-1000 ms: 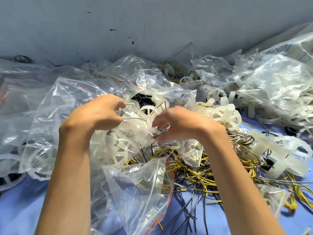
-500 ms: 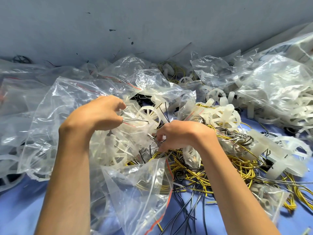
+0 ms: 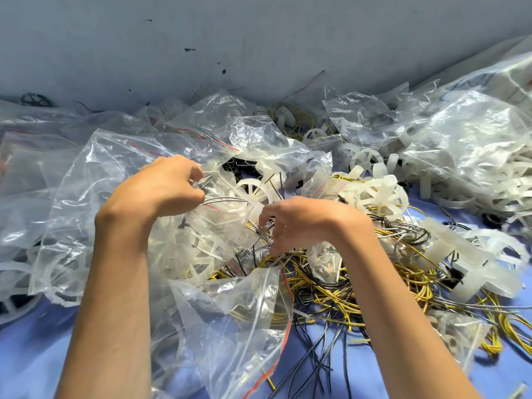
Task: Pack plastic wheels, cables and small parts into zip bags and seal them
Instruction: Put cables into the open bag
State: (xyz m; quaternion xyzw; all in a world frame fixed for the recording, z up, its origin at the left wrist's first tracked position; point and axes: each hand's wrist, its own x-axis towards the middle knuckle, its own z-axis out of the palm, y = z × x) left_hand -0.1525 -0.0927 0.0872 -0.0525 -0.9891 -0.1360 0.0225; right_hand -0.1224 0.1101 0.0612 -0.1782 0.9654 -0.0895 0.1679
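Observation:
My left hand [image 3: 161,191] is closed on the crumpled rim of a clear zip bag [image 3: 198,240] that holds white spoked plastic wheels and thin wires. A white wheel [image 3: 253,191] sticks out at the bag's mouth. My right hand [image 3: 299,223] sits just right of that mouth, its fingers curled down and pinching thin grey and black wires [image 3: 264,228] at the top of the cable heap. A tangle of yellow and black cables [image 3: 331,286] spreads below and right of this hand.
A second clear zip bag [image 3: 239,326] with a red seal strip lies open near me. Filled bags [image 3: 472,151] pile at the right, flat bags [image 3: 31,156] at the left. Loose white wheels [image 3: 380,194] and a white part [image 3: 472,272] lie on the blue cloth [image 3: 28,355]. A grey wall [image 3: 259,38] stands behind.
My right hand moved down and slightly left from the bag's mouth into the cables, and its fingers have spread a little around the wires. My left hand kept its hold on the bag.

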